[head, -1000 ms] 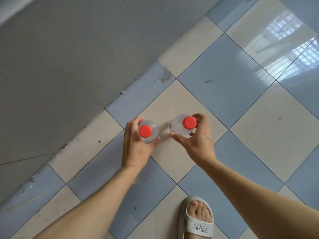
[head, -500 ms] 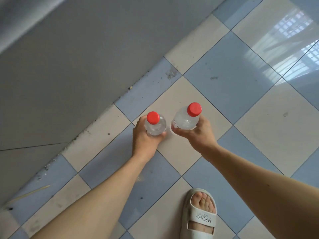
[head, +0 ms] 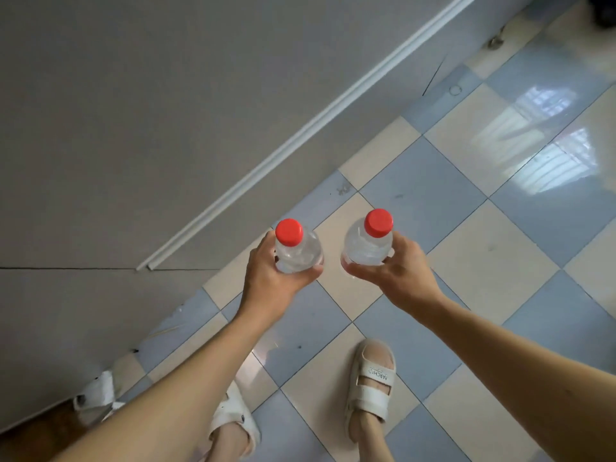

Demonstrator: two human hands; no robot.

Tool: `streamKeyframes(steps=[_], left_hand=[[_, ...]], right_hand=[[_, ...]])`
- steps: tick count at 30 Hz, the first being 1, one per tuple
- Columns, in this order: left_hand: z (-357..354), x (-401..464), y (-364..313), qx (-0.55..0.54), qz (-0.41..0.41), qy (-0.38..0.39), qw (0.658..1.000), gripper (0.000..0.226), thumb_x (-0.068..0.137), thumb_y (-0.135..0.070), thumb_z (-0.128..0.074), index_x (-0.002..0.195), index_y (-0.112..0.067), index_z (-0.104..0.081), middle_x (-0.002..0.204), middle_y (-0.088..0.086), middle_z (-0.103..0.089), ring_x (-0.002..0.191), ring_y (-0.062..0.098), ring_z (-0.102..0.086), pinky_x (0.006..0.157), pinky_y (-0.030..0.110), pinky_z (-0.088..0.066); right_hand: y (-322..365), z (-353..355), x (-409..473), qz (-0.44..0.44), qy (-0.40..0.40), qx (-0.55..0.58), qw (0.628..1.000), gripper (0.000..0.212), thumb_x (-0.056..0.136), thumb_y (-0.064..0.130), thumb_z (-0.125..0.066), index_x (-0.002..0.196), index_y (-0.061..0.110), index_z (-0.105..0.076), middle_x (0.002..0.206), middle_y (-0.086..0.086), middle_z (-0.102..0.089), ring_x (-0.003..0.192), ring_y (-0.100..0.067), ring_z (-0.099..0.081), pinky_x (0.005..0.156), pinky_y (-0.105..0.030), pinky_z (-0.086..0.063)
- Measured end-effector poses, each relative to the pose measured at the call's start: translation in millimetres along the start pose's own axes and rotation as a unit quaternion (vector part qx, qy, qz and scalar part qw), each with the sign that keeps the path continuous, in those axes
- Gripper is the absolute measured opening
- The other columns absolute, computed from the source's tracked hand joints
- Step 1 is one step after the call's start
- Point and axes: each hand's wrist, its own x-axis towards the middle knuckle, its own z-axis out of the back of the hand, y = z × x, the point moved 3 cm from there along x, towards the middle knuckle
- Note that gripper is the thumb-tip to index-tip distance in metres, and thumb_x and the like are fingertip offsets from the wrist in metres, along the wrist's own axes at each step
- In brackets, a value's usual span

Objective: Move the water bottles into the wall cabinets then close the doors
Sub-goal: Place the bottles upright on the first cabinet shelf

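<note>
I hold two clear water bottles with red caps upright above the tiled floor. My left hand (head: 270, 278) grips the left bottle (head: 296, 250) around its body, fingers curled under it. My right hand (head: 396, 275) grips the right bottle (head: 368, 243) the same way, thumb across its near side. The bottles stand side by side, a small gap between them. No wall cabinet or cabinet door is in view.
A grey wall (head: 150, 111) fills the upper left, with a white strip (head: 300, 135) running diagonally along it. Blue and cream floor tiles (head: 500, 261) spread to the right. My sandalled feet (head: 371, 378) stand below my arms.
Both bottles have come up off the floor and closer to the camera. The view has pulled back and up, so both feet and the white strip now show.
</note>
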Motion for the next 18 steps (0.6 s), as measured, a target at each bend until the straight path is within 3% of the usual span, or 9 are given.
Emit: streamKeyframes(steps=[3, 7, 10, 15, 18], left_hand=[[34.0, -33.0, -65.0, -0.017, -0.020, -0.013, 1.000, 0.053, 0.062, -0.048, -0.093, 0.104, -0.030, -0.066, 0.099, -0.006, -0.074, 0.094, 0.013, -0.072, 0.082, 0.037, -0.060], [86.4, -86.4, -147.9, -0.038, -0.047, -0.046, 0.997, 0.055, 0.063, -0.052, -0.093, 0.105, -0.027, -0.067, 0.100, -0.006, -0.074, 0.094, 0.013, -0.072, 0.080, 0.029, -0.057], [128.8, -126.8, -198.5, -0.038, -0.050, -0.056, 0.996, 0.058, 0.062, -0.049, -0.095, 0.108, -0.026, -0.067, 0.104, -0.003, -0.074, 0.099, 0.015, -0.071, 0.086, 0.036, -0.058], [207.9, -192.7, -264.5, -0.046, -0.068, -0.087, 0.993, 0.049, 0.065, -0.041, -0.095, 0.103, -0.045, -0.065, 0.102, -0.025, -0.072, 0.095, -0.008, -0.067, 0.075, 0.003, -0.046], [256.2, -231.2, -299.4, -0.065, -0.079, -0.123, 0.987, 0.059, 0.059, -0.057, -0.092, 0.109, -0.043, -0.065, 0.106, -0.024, -0.072, 0.102, -0.006, -0.066, 0.081, 0.007, -0.045]], right_hand=[[77.0, 26.8, -33.1, 0.030, 0.010, 0.006, 0.999, 0.057, 0.072, 0.023, -0.093, 0.121, 0.025, -0.063, 0.109, 0.012, -0.071, 0.100, -0.007, -0.068, 0.086, -0.026, -0.057], [175.9, 51.8, -88.4, 0.079, 0.026, -0.007, 0.996, 0.060, 0.074, 0.025, -0.092, 0.126, 0.020, -0.064, 0.114, 0.005, -0.071, 0.107, -0.017, -0.067, 0.092, -0.035, -0.056], [239.0, 64.4, -132.7, 0.117, 0.035, -0.015, 0.992, 0.054, 0.073, 0.025, -0.091, 0.120, 0.025, -0.065, 0.110, 0.010, -0.072, 0.105, -0.008, -0.067, 0.087, -0.027, -0.055], [333.9, 74.6, -195.2, 0.162, 0.082, -0.025, 0.983, 0.054, 0.071, 0.026, -0.092, 0.115, 0.034, -0.060, 0.105, 0.017, -0.070, 0.094, 0.013, -0.064, 0.068, -0.005, -0.050], [389.3, 71.5, -227.0, 0.189, 0.113, -0.030, 0.975, 0.054, 0.069, 0.028, -0.094, 0.114, 0.030, -0.064, 0.101, 0.017, -0.074, 0.094, 0.007, -0.067, 0.069, -0.007, -0.052]])
